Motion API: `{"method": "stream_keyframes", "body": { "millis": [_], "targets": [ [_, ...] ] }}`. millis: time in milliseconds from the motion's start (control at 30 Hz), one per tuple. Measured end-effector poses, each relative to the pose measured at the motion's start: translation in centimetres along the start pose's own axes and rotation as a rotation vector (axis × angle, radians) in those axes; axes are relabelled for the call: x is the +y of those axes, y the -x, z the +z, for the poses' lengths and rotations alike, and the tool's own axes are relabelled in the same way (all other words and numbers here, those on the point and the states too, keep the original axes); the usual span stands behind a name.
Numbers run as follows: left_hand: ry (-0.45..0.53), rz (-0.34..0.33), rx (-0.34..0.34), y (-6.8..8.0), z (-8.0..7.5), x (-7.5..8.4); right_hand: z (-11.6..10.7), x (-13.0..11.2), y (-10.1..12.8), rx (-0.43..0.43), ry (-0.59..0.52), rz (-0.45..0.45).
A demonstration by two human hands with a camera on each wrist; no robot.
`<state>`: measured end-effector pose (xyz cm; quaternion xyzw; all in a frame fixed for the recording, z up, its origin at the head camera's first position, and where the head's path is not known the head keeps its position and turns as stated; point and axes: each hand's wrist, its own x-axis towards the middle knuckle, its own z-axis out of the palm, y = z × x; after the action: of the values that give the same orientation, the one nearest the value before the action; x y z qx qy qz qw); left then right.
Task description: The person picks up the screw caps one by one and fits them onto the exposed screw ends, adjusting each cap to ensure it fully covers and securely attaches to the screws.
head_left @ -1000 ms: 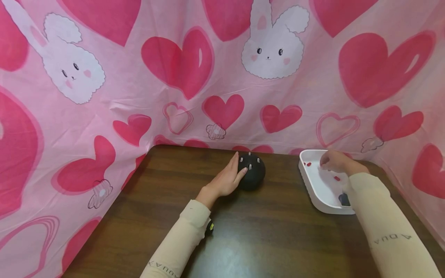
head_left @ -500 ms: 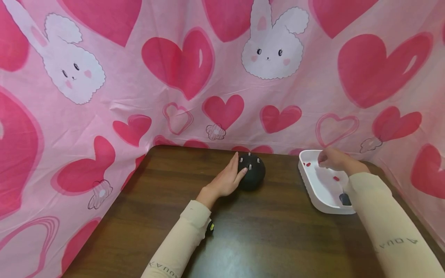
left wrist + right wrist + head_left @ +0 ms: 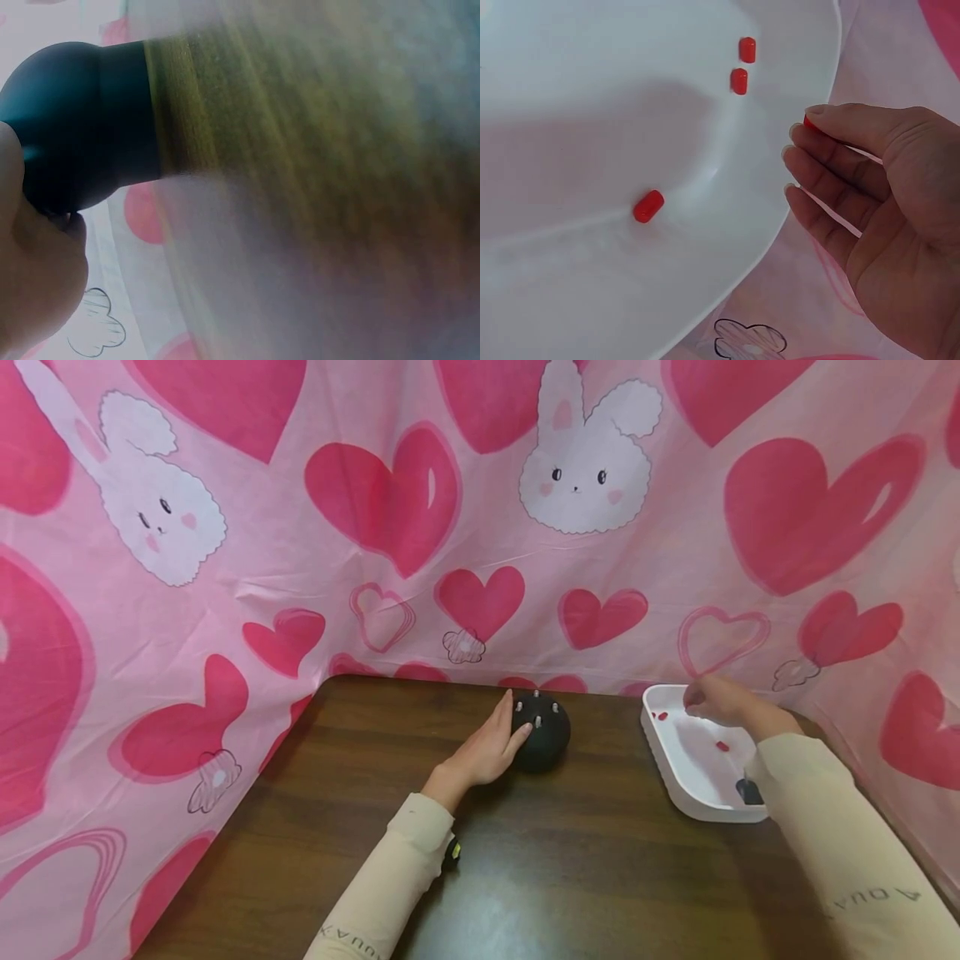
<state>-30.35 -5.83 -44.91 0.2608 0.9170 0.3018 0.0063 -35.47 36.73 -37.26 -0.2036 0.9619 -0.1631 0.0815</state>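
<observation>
A round black piece [image 3: 546,739] with several short metal pegs on its top stands on the dark wooden table [image 3: 585,860]. My left hand [image 3: 487,747] rests along its left side, fingers straight, the thumb on its front. In the left wrist view the black body [image 3: 67,112] narrows to a straight-sided base. My right hand [image 3: 723,700] is over the far part of a white tray [image 3: 667,777]. Between thumb and index finger it pinches a small red cap [image 3: 808,121], mostly covered by the fingertips. Three more red caps [image 3: 649,206] lie in the tray.
A dark object [image 3: 748,791] lies in the tray's near right corner, partly hidden by the right sleeve. Pink heart-patterned cloth [image 3: 420,610] hangs behind the table and at both sides. A small black and yellow thing [image 3: 453,850] shows beside the left sleeve.
My right hand has lifted slightly and moved a little towards the back left of the tray. The left hand and the black piece have stayed in place.
</observation>
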Motion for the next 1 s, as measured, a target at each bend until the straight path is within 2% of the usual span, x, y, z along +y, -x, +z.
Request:
{"method": "stream_keyframes", "body": {
  "millis": [433, 1000],
  "targets": [
    [0.004, -0.005, -0.01, 0.0, 0.0, 0.0, -0.5, -1.3, 0.3, 0.071, 0.035, -0.1],
    [0.01, -0.003, -0.008, 0.1, -0.1, 0.1, -0.9, -2.6, 1.0, 0.101, -0.024, -0.062]
  ]
}}
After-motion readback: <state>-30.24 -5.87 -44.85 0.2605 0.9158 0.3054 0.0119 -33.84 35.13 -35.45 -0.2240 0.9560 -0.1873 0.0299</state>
